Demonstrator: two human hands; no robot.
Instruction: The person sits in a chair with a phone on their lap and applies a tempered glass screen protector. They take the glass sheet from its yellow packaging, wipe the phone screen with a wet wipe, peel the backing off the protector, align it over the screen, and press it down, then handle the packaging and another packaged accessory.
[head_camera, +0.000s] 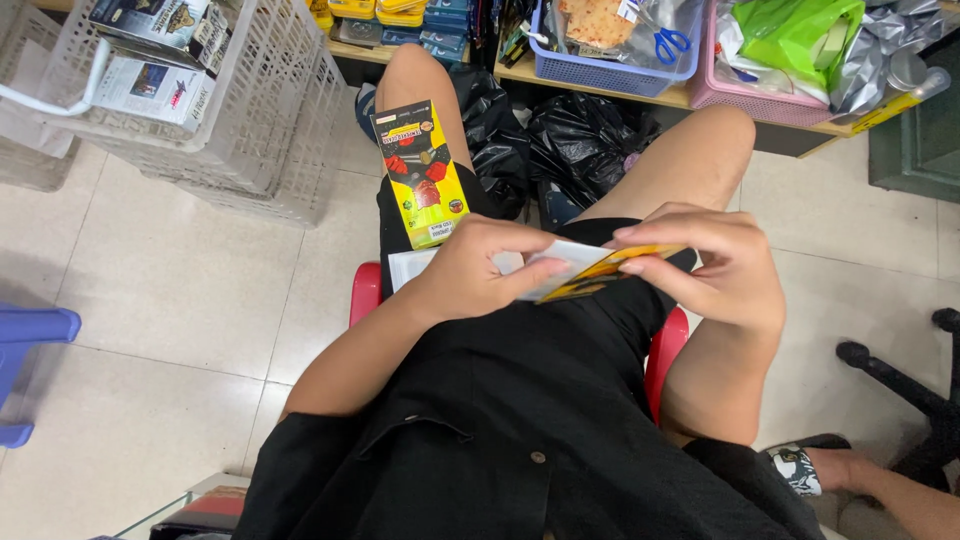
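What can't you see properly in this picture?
All in the head view:
- The flat yellow pack: its front is covered by the left hand and right hand, and seen nearly edge-on.
- The white card beneath: mostly hidden by the left hand.
- The red stool: covered by the person's lap.
- The white basket: cut off by the top edge.
- A foot, lower right: its owner is out of frame.

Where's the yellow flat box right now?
Head view: the yellow flat box lies on the person's left thigh, just above the left hand, beside the black bags.
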